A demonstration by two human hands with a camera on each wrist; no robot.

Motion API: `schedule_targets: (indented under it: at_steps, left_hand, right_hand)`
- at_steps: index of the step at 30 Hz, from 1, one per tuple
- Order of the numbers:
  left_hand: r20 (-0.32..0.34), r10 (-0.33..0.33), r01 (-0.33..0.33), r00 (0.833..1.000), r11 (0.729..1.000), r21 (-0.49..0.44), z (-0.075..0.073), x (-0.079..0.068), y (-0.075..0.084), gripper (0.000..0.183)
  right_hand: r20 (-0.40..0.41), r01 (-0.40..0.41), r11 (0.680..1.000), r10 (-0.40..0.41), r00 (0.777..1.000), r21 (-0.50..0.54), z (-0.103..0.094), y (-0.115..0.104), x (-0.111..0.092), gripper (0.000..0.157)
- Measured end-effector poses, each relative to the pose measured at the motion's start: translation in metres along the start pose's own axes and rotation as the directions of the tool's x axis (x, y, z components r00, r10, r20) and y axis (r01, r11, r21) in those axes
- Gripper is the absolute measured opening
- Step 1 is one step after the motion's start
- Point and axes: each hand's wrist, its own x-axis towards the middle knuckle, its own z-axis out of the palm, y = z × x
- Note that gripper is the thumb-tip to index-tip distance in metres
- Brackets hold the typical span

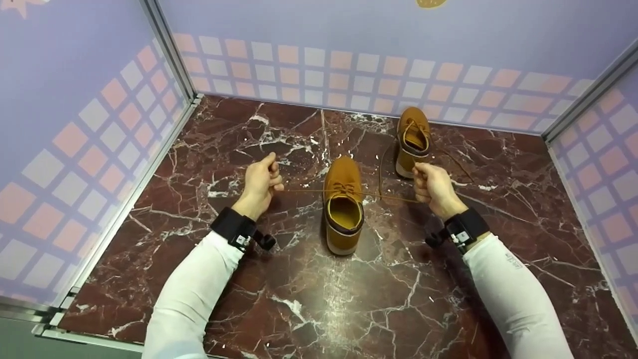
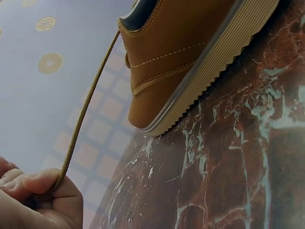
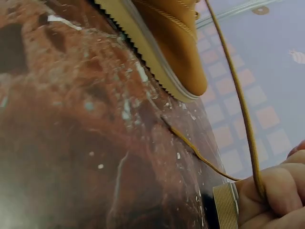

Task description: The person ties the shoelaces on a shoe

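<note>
A tan lace-up shoe [image 1: 343,172] stands on the marbled tabletop, its toe toward the back wall. Its laces cross at the front, and one end stretches out to each side. On the left, my left hand [image 1: 260,182] grips one shoelace [image 2: 88,100] between thumb and curled fingers, and the lace runs taut up to the shoe's collar. My right hand [image 1: 433,187] holds the other shoelace [image 3: 240,95] in curled fingers, also drawn out straight. Both hands are raised on either side of the shoe, roughly level with its laces.
A second tan shoe [image 1: 412,134] stands farther back on the right, just beyond my right hand, its loose lace [image 1: 456,162] spread on the tabletop [image 1: 299,309]. Patterned panels [image 1: 309,55] wall in the back and both sides.
</note>
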Motion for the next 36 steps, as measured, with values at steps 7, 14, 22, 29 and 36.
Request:
schedule_targets:
  at_steps: [7, 14, 22, 29, 36]
  left_hand:
    - [-0.021, 0.049, -0.048, 0.999, 0.998, 0.035, -0.001, 0.003, 0.002, 0.048]
    - [-0.098, 0.077, -0.05, 0.992, 0.967, 0.25, -0.005, 0.003, 0.0, 0.037]
    - [0.13, 0.314, -0.299, 0.94, 0.579, 0.758, 0.014, -0.013, 0.007, 0.074]
    - [0.48, 0.126, -0.495, 0.868, 0.279, 0.823, 0.043, -0.033, -0.007, 0.03]
    - [0.548, 0.143, -0.566, 0.824, 0.167, 0.807, 0.047, -0.038, -0.026, 0.023]
  right_hand:
    - [-0.039, 0.013, 0.999, -0.014, 0.999, -0.036, -0.006, -0.004, 0.001, 0.043]
    - [-0.069, 0.056, 0.968, -0.075, 0.995, -0.243, 0.006, 0.001, -0.001, 0.029]
    - [0.069, 0.295, 0.482, -0.431, 0.899, -0.825, 0.037, 0.001, -0.015, 0.056]
    - [0.297, 0.431, 0.415, -0.349, 0.889, -0.801, 0.073, 0.008, -0.022, 0.024]
    - [0.265, 0.399, 0.386, -0.355, 0.897, -0.832, 0.094, 0.015, -0.025, 0.024]
